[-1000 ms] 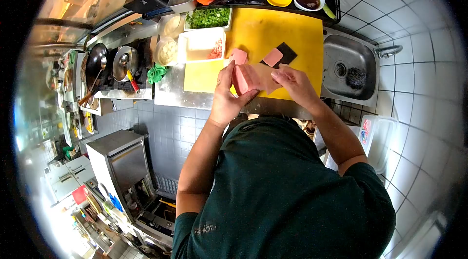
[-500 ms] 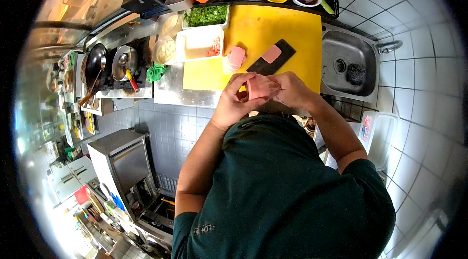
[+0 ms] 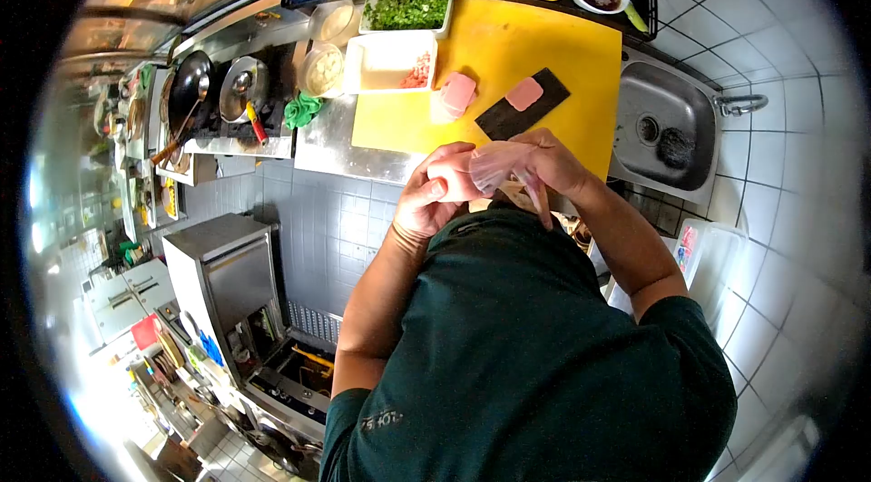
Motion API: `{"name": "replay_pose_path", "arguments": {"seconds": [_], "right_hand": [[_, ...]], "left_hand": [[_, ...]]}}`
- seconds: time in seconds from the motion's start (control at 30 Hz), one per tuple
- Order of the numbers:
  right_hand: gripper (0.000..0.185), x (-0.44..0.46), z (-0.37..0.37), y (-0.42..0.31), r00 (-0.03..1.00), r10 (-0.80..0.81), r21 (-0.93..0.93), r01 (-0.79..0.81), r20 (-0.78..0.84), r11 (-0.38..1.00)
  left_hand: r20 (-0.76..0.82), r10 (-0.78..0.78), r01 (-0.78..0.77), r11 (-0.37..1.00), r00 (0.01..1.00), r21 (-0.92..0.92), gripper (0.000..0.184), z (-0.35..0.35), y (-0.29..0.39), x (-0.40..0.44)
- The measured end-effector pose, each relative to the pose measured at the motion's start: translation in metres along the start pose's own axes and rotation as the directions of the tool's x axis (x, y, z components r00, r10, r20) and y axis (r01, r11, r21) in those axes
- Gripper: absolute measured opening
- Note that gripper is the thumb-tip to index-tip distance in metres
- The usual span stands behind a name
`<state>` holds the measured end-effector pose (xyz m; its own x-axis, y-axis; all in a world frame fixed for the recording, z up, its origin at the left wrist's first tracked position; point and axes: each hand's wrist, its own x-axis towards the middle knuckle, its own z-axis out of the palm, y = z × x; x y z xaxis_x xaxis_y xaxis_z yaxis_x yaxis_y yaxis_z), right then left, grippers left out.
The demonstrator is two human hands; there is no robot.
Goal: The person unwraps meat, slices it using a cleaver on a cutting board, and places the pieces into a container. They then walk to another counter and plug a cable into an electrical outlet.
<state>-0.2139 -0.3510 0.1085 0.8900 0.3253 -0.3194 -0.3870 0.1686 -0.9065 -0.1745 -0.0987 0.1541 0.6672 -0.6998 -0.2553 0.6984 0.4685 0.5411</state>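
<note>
One grasp, leftmost: left hand (image 3: 420, 203) holds the pink luncheon-meat block (image 3: 453, 179), long axis indeterminate, on the wearer's side of the yellow cutting board (image 3: 404, 126). Clear plastic film (image 3: 491, 165) runs rightward to the right hand (image 3: 559, 165), which clutches it.

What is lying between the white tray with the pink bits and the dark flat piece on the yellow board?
In the head view, pink slices lie between the white tray and the dark flat piece, on the yellow board.
</note>
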Motion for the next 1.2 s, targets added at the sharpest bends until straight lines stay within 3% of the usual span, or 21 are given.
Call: {"name": "replay_pose_path", "arguments": {"seconds": [0.1, 0.13, 0.23, 0.33, 0.37, 0.4, 0.5, 0.53, 0.57, 0.6, 0.63, 0.77, 0.8, 0.87, 0.9, 0.93, 1.03, 1.07, 1.1, 1.13, 1.2], "right_hand": [[0.031, 0.003, 0.029, -0.032, 0.941, -0.280, -0.221, 0.237, -0.188, 0.946], [0.031, 0.008, 0.029, -0.031, 0.884, -0.456, -0.322, 0.405, -0.100, 0.856], [0.030, 0.020, 0.041, -0.023, 0.751, -0.659, -0.734, 0.422, -0.045, 0.532], [0.025, 0.024, 0.061, -0.017, 0.731, -0.659, -0.605, 0.447, -0.177, 0.659], [0.023, 0.024, 0.066, -0.019, 0.732, -0.645, -0.539, 0.460, -0.219, 0.705], [0.018, 0.016, 0.071, -0.021, 0.839, -0.461, -0.241, 0.403, -0.288, 0.883], [0.019, 0.003, 0.084, -0.020, 0.742, -0.649, -0.615, 0.437, -0.167, 0.657], [0.014, -0.002, 0.093, -0.024, 0.758, -0.594, -0.560, 0.378, -0.271, 0.737], [0.011, -0.001, 0.098, -0.019, 0.801, -0.436, -0.140, 0.417, -0.410, 0.898], [0.010, 0.002, 0.103, -0.010, 0.853, -0.244, 0.310, 0.413, -0.461, 0.856], [0.011, 0.003, 0.111, -0.006, 0.907, -0.060, 0.695, 0.361, -0.417, 0.622], [0.014, 0.000, 0.128, 0.026, 0.928, -0.135, 0.899, 0.370, -0.347, 0.235], [0.011, -0.005, 0.132, 0.028, 0.856, -0.444, 0.964, 0.234, -0.265, -0.123], [0.012, -0.031, 0.121, 0.024, 0.752, -0.470, 0.870, 0.486, -0.462, -0.078], [0.007, -0.039, 0.116, 0.039, 0.674, -0.302, 0.656, 0.734, -0.674, 0.174], [0.004, -0.047, 0.119, 0.055, 0.482, -0.180, 0.363, 0.815, -0.857, 0.451], [0.019, -0.085, 0.169, 0.085, 0.457, 0.054, 0.223, 0.324, -0.888, 0.919], [0.031, -0.091, 0.184, 0.124, 0.348, 0.151, 0.266, 0.310, -0.925, 0.913], [0.034, -0.102, 0.199, 0.162, 0.239, 0.186, 0.225, 0.148, -0.953, 0.963], [0.035, -0.116, 0.209, 0.228, 0.247, 0.218, 0.243, 0.078, -0.944, 0.967], [0.039, -0.158, 0.257, 0.283, 0.192, 0.274, 0.271, -0.040, -0.943, 0.962]], "left_hand": [[-0.046, 0.031, -0.031, 1.000, 0.998, -0.002, 0.084, 0.002, 0.006, -0.004], [-0.073, 0.021, -0.016, 0.998, 0.997, 0.066, 0.082, -0.002, 0.010, -0.005], [-0.141, -0.012, 0.047, 0.968, 0.990, 0.248, 0.067, 0.002, 0.016, -0.011], [-0.179, 0.008, 0.078, 0.880, 0.984, 0.469, 0.064, 0.010, 0.014, -0.013], [-0.150, 0.009, 0.056, 0.903, 0.989, 0.425, 0.065, 0.008, 0.014, -0.014], [-0.120, 0.010, 0.037, 0.925, 0.993, 0.379, 0.065, 0.008, 0.015, -0.016], [-0.045, -0.048, 0.057, 0.971, 0.998, 0.230, 0.070, 0.005, 0.017, -0.023], [-0.007, -0.062, 0.062, 0.972, 0.998, 0.228, 0.071, 0.002, 0.018, -0.025], [0.032, -0.078, 0.069, 0.971, 0.996, 0.227, 0.073, 0.000, 0.021, -0.026], [0.030, -0.106, 0.098, 0.974, 0.994, 0.203, 0.074, 0.000, 0.023, -0.029], [0.027, -0.136, 0.129, 0.975, 0.990, 0.179, 0.075, 0.005, 0.027, -0.034], [0.186, -0.188, 0.155, 0.971, 0.964, 0.181, 0.076, -0.022, 0.033, -0.055], [0.166, -0.191, 0.140, 0.950, 0.967, 0.279, 0.076, -0.029, 0.040, -0.064], [0.211, -0.201, 0.157, 0.965, 0.957, 0.208, 0.075, -0.066, 0.049, -0.085], [0.234, -0.216, 0.177, 0.968, 0.948, 0.176, 0.075, -0.084, 0.054, -0.097], [0.123, -0.235, 0.210, 0.959, 0.964, 0.189, 0.073, -0.095, 0.061, -0.113], [-0.021, -0.178, 0.179, 0.966, 0.984, 0.185, 0.069, -0.146, 0.065, -0.149], [-0.032, -0.171, 0.173, 0.949, 0.985, 0.265, 0.068, -0.179, 0.063, -0.156], [-0.039, -0.178, 0.180, 0.923, 0.983, 0.341, 0.067, -0.204, 0.060, -0.163], [-0.138, -0.202, 0.232, 0.937, 0.970, 0.261, 0.066, -0.192, 0.064, -0.174], [-0.091, -0.294, 0.307, 0.921, 0.952, 0.242, 0.065, -0.216, 0.064, -0.186]]}}
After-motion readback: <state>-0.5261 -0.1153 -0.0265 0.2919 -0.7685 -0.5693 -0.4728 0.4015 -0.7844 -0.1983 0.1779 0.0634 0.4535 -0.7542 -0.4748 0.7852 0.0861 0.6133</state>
